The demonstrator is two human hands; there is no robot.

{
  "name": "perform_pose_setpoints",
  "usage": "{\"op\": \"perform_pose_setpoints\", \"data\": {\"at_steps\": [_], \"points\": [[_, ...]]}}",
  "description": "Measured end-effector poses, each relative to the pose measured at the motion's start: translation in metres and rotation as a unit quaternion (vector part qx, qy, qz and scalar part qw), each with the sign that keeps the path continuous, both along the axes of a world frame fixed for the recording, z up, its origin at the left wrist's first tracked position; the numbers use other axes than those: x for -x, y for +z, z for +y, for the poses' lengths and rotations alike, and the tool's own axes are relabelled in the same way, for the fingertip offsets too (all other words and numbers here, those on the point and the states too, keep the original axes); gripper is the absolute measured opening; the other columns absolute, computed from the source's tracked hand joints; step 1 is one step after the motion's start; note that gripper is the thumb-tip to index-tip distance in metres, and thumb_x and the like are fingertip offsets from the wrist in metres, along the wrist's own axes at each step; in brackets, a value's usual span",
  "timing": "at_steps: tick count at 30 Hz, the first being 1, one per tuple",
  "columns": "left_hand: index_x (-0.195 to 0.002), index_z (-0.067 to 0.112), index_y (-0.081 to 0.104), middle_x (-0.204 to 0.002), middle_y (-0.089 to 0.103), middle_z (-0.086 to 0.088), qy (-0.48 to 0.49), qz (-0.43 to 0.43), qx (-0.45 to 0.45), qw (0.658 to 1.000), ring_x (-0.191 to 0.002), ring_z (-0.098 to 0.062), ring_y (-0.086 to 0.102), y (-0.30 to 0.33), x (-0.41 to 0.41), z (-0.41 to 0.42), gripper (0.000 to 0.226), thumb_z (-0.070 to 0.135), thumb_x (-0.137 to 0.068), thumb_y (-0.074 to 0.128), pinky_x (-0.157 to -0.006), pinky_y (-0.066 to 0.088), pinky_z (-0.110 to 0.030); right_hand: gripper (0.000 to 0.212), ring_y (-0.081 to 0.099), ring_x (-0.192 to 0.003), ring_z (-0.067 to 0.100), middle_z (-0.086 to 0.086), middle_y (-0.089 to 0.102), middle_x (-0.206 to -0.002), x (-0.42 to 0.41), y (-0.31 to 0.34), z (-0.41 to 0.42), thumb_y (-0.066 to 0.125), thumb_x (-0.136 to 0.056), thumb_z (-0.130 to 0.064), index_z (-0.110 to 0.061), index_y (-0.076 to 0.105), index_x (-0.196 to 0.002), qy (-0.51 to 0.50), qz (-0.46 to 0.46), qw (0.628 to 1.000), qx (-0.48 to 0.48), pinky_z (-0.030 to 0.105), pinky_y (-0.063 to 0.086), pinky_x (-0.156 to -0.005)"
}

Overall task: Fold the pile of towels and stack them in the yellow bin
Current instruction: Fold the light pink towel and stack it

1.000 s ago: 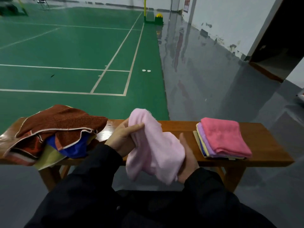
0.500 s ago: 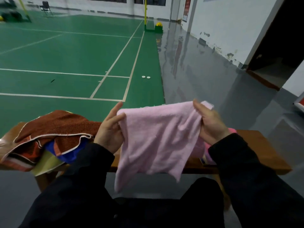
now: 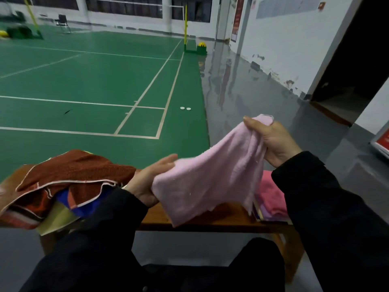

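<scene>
We're courtside in a sports hall, green badminton court [image 3: 88, 85] stretching ahead, and a wooden bench [image 3: 212, 218] across the foreground. The light pink towel [image 3: 210, 178] is up in the air above that bench, slung on a diagonal between both hands. The right hand [image 3: 273, 140] is raised high, fingers curled round a bunched corner. The left hand [image 3: 149, 182] sits lower, thumb side gripping the opposite edge, fingers extended along the cloth.

Outward from there: the unfolded pile, a rust-brown towel [image 3: 73, 175] over blue and yellow cloth, lies on the bench's left end. A folded stack with a deeper pink towel [image 3: 269, 194] on top rests at the right, mostly hidden by the sleeve. No yellow bin in view at all.

The risk, as I judge it: the towel is bunched at the right hand, not held by a clean corner, so any fold from here could come out skewed. The hanging lower corner could also brush the folded stack and drag it askew.

Against half a second ago: the towel was spread level and wide between two hands at the same height. Now the right hand has climbed, the left has dropped, and the cloth has tilted and gathered. The view has swung upward too.
</scene>
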State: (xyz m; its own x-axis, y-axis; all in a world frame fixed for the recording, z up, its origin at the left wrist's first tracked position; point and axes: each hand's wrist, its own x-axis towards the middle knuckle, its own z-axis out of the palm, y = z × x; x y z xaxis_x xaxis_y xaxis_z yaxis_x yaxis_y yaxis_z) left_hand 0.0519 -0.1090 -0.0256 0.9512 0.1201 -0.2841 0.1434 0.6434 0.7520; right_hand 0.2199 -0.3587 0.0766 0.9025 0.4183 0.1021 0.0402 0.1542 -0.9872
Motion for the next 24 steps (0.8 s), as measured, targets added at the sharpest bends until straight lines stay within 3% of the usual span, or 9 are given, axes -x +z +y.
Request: {"op": "perform_pose_setpoints", "data": {"at_steps": [4, 7, 10, 12, 15, 17, 19, 21, 24], "points": [[-0.123, 0.015, 0.068, -0.120, 0.073, -0.010, 0.186, -0.079, -0.102, 0.974, -0.101, -0.021, 0.070, 0.026, -0.006, 0.003, 0.033, 0.009, -0.091, 0.066, -0.081, 0.060, -0.030, 0.023, 0.070, -0.075, 0.018, 0.004, 0.074, -0.080, -0.013, 0.003, -0.008, 0.084, -0.084, -0.025, -0.006, 0.073, -0.090, -0.067, -0.011, 0.997, 0.048, 0.034, 0.057, -0.079], [-0.111, 0.016, 0.075, -0.110, 0.074, -0.006, 0.238, -0.130, -0.175, 0.946, -0.100, -0.016, 0.066, 0.045, -0.007, 0.004, 0.026, 0.012, -0.085, 0.074, -0.089, 0.055, -0.027, 0.018, 0.072, -0.079, 0.017, 0.004, 0.075, -0.085, -0.017, 0.003, -0.010, 0.075, -0.093, -0.022, -0.005, 0.073, -0.096, -0.082, -0.008, 0.996, 0.043, 0.034, 0.056, -0.081], [-0.108, 0.017, 0.077, -0.111, 0.074, -0.007, 0.266, -0.161, -0.216, 0.926, -0.098, -0.016, 0.067, 0.057, -0.008, 0.008, 0.025, 0.010, -0.084, 0.077, -0.084, 0.056, -0.026, 0.022, 0.073, -0.076, 0.014, 0.000, 0.076, -0.079, -0.015, 0.005, -0.011, 0.076, -0.092, -0.023, -0.005, 0.073, -0.104, -0.088, 0.003, 0.996, 0.017, 0.031, 0.058, -0.076], [-0.107, 0.019, 0.077, -0.111, 0.075, -0.003, 0.277, -0.164, -0.238, 0.916, -0.099, -0.015, 0.069, 0.063, -0.010, 0.012, 0.020, 0.010, -0.089, 0.074, -0.086, 0.057, -0.026, 0.022, 0.073, -0.077, 0.016, 0.002, 0.075, -0.079, -0.012, 0.008, -0.012, 0.079, -0.089, -0.023, -0.006, 0.072, -0.102, -0.073, 0.031, 0.997, -0.027, 0.031, 0.059, -0.074], [-0.104, 0.022, 0.077, -0.108, 0.075, 0.001, 0.302, -0.137, -0.353, 0.875, -0.098, -0.008, 0.067, 0.070, -0.015, 0.020, 0.015, 0.013, -0.096, 0.067, -0.090, 0.052, -0.022, 0.025, 0.073, -0.089, 0.021, 0.008, 0.074, -0.092, -0.007, 0.011, -0.014, 0.073, -0.095, -0.025, -0.004, 0.070, -0.108, -0.029, 0.067, 0.992, -0.102, 0.036, 0.060, -0.081], [-0.104, 0.023, 0.076, -0.102, 0.074, 0.005, 0.321, -0.118, -0.436, 0.832, -0.090, -0.002, 0.065, 0.073, -0.018, 0.025, 0.017, 0.015, -0.099, 0.062, -0.084, 0.049, -0.016, 0.028, 0.071, -0.099, 0.024, 0.011, 0.073, -0.100, -0.004, 0.013, -0.016, 0.067, -0.099, -0.027, -0.002, 0.069, -0.114, 0.002, 0.053, 0.992, -0.116, 0.039, 0.058, -0.090], [-0.104, 0.023, 0.076, -0.090, 0.071, 0.007, 0.334, -0.103, -0.482, 0.804, -0.074, -0.002, 0.060, 0.075, -0.022, 0.031, 0.018, 0.017, -0.099, 0.059, -0.071, 0.045, -0.013, 0.022, 0.069, -0.094, 0.022, 0.011, 0.072, -0.095, 0.001, 0.014, -0.016, 0.069, -0.097, -0.023, -0.003, 0.072, -0.106, 0.002, 0.030, 0.992, -0.123, 0.037, 0.057, -0.090], [-0.103, 0.020, 0.076, -0.077, 0.063, 0.003, 0.337, -0.078, -0.477, 0.808, -0.061, -0.006, 0.050, 0.077, -0.025, 0.037, 0.015, 0.020, -0.098, 0.061, -0.060, 0.041, -0.018, 0.012, 0.068, -0.086, 0.020, 0.008, 0.072, -0.086, 0.004, 0.014, -0.017, 0.074, -0.092, -0.019, -0.007, 0.076, -0.091, -0.024, 0.019, 0.991, -0.129, 0.036, 0.056, -0.086], [-0.108, 0.012, 0.075, -0.090, 0.072, -0.003, 0.260, -0.078, -0.291, 0.917, -0.078, -0.010, 0.063, 0.081, -0.023, 0.042, 0.021, 0.025, -0.091, 0.074, -0.078, 0.052, -0.028, 0.013, 0.068, -0.085, 0.018, 0.005, 0.073, -0.085, 0.004, 0.010, -0.017, 0.077, -0.090, -0.020, -0.010, 0.079, -0.082, -0.042, 0.004, 0.991, -0.128, 0.035, 0.055, -0.085]]}}
